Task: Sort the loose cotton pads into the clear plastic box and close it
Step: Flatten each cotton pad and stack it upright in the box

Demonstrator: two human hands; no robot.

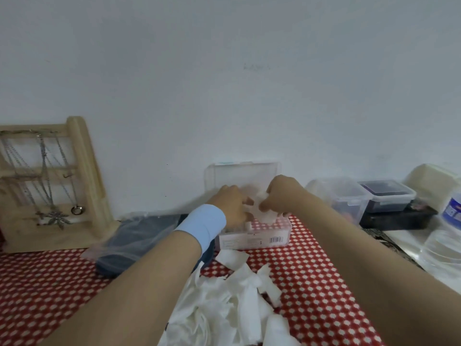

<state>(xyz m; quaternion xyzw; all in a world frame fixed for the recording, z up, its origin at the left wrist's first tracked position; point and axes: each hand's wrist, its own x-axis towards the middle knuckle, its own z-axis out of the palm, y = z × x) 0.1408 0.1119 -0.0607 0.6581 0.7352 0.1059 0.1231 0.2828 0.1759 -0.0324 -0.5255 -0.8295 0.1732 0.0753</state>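
Both hands meet over the clear plastic box (pixel 254 237) at the desk's (pixel 311 270) far edge. The left hand (pixel 233 206), with a blue wristband (pixel 202 226), and the right hand (pixel 279 196) each pinch a white cotton pad (pixel 259 199) with curled fingers. The box's lid (pixel 239 176) stands open against the wall. Loose cotton pads (pixel 239 295) are heaped at the near edge, partly cut off. A wooden necklace stand (pixel 50 186) and a bagged dark pouch (pixel 134 238) sit left, and lidded containers (pixel 349 198) right. The box's contents are hidden behind the blurred hands.
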